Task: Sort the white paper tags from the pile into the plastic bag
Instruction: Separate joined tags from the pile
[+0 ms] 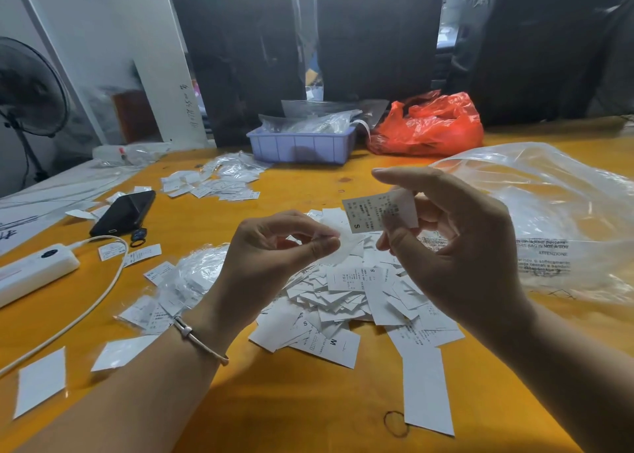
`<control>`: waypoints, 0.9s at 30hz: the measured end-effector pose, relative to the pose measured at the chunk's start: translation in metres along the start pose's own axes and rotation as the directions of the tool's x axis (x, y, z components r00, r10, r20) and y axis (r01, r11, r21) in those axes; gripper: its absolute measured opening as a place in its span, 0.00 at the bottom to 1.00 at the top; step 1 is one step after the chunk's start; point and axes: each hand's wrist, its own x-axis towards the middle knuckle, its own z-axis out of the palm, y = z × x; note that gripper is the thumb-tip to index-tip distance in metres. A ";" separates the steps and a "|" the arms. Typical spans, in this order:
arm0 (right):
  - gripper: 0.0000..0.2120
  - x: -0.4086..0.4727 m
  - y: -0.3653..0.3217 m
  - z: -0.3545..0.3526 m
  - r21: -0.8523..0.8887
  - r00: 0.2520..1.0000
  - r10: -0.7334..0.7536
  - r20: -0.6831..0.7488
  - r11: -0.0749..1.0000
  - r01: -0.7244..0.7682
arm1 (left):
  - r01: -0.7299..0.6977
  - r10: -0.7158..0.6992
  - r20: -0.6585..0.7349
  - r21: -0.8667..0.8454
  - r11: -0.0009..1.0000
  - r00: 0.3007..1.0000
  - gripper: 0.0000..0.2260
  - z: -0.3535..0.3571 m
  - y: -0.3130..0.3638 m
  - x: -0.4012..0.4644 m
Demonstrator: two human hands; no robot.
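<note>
A pile of white paper tags point(346, 301) lies on the orange table in front of me. My right hand point(456, 246) is raised above the pile and pinches a white tag point(370, 214) printed with an "S". To its left, my left hand point(274, 250) pinches a thin white piece point(338, 243) between thumb and fingertips. A large clear plastic bag point(555, 219) with printed warnings lies at the right, just beyond my right hand.
A small clear bag of tags point(178, 288) lies left of the pile. A black phone point(123, 212), a white power bank point(34, 270) with its cable and loose tags sit at the left. Further back are another tag heap point(212, 185), a purple tray point(302, 147) and a red bag point(429, 126).
</note>
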 end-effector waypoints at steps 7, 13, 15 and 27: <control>0.19 -0.001 0.001 0.004 -0.076 0.997 -0.057 0.045 0.995 0.061 | 0.004 -0.004 0.015 0.003 1.000 1.000 0.07 -0.001 -0.001 0.000; 0.17 -0.003 0.004 0.005 -0.217 0.992 -0.066 0.110 0.972 0.088 | 0.018 -0.018 0.011 -0.003 1.000 1.000 0.08 0.000 0.000 0.000; 0.17 -0.002 0.005 0.006 -0.225 0.991 -0.038 0.127 0.972 0.066 | 0.027 -0.027 0.009 0.000 1.000 1.000 0.08 0.001 0.000 0.000; 0.12 -0.001 0.007 0.007 -0.227 0.990 0.109 0.090 0.970 -0.086 | 0.123 -0.122 0.013 -0.076 0.990 0.992 0.08 0.003 0.001 0.001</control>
